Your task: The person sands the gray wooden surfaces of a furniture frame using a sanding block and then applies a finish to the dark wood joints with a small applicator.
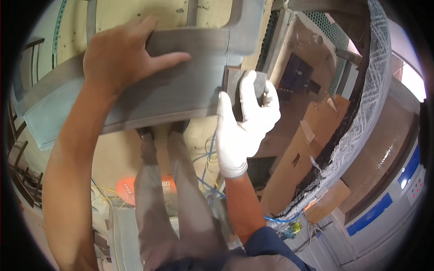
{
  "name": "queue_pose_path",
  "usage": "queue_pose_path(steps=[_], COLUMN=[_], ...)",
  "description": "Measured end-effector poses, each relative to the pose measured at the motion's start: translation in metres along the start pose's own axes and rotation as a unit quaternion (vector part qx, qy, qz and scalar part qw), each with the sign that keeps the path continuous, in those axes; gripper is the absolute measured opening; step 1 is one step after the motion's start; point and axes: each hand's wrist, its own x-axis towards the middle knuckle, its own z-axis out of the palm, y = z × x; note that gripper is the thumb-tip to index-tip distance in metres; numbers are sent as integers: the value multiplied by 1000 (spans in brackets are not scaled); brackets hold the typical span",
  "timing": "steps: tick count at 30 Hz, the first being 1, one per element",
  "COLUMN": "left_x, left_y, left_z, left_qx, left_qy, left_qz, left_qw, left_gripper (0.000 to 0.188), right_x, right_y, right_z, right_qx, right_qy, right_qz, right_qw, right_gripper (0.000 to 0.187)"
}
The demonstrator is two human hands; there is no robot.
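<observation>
One dark, flat, rectangular block (pixel 233 86) sat at the right end of a long grey panel (pixel 181 86), pinched in the white-gloved right hand (pixel 248 128), whose fingers hid part of it. Well apart, the bare left hand (pixel 117 58) lay spread over the panel's upper edge, its fingertips blurred. Below, grey-trousered legs (pixel 153 212) partly covered an orange object (pixel 127 187), too obscured to identify.

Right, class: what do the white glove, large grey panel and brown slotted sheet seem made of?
White glove: probably knitted fabric, matte; ribbed cuff.
Large grey panel: perhaps painted wood or metal; smooth, dull face.
Brown sheet: likely cardboard, matte; torn patches.
</observation>
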Motion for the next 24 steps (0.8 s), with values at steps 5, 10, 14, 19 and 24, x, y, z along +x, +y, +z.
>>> queue_pose_path(steps=[5,10,14,19,24], left_x=[8,0,7,8,7], left_y=[6,7,-1,6,3], left_z=[-6,4,2,-3,3], left_qx=[-19,-33,31,-13,-36], left_qy=[-5,12,-23,16,48], left_qz=[0,19,-2,-5,28], left_qw=[1000,999,999,1000,998], left_gripper=[64,62,60,63,60], right_x=[30,27,21,38,40], right_y=[-8,-3,0,-4,0], right_z=[4,18,0,2,5], right_qx=[-33,-70,-37,-22,-26], right_qy=[73,110,41,102,128], right_qz=[-65,-80,-47,-102,-113], right_qw=[995,988,997,989,985], right_gripper=[58,63,63,59,56])
